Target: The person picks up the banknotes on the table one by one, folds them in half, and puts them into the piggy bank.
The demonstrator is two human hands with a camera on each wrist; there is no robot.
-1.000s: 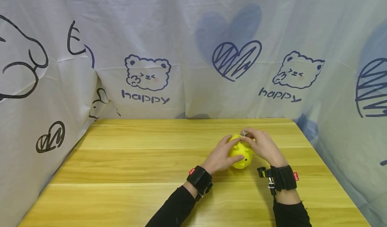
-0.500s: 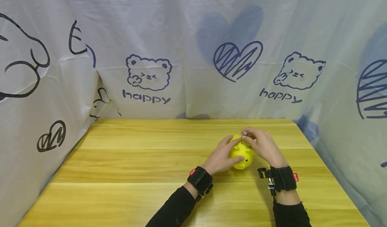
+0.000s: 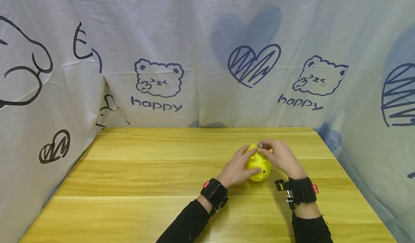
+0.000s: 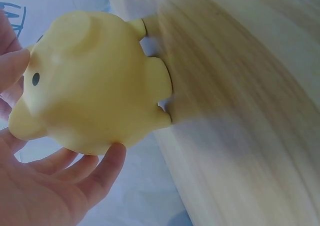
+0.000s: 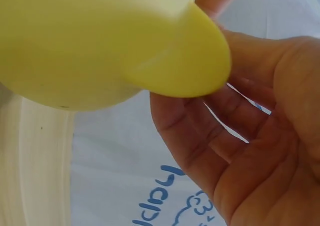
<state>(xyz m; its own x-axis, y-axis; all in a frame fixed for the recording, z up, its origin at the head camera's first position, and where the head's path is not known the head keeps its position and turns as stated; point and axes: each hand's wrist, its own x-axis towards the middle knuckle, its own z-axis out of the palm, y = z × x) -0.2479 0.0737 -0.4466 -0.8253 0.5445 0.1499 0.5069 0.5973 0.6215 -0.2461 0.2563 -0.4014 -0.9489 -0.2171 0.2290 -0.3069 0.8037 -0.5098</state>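
Note:
A yellow piggy bank (image 3: 258, 163) with pointed ears and black dot eyes stands on the wooden table, right of the middle. My left hand (image 3: 236, 166) grips it from the left, thumb at the front and fingers over the top and far side. In the left wrist view, the piggy bank's (image 4: 95, 85) short feet meet the tabletop. Above the bank's top, my right hand (image 3: 282, 157) pinches a small silvery coin (image 3: 260, 145). An ear (image 5: 190, 60) hides the right fingertips and the coin in the right wrist view. The slot is covered by the fingers.
The wooden table (image 3: 136, 178) stretches away to the left of the hands. White cloth (image 3: 197, 102) with drawn bears and hearts hangs along the back and both sides. Each wrist wears a black strap (image 3: 302, 190) with a camera.
My right hand has moved slightly left and down, and the coin sits a little lower against the top of the piggy bank. My left hand and the bank have stayed in place.

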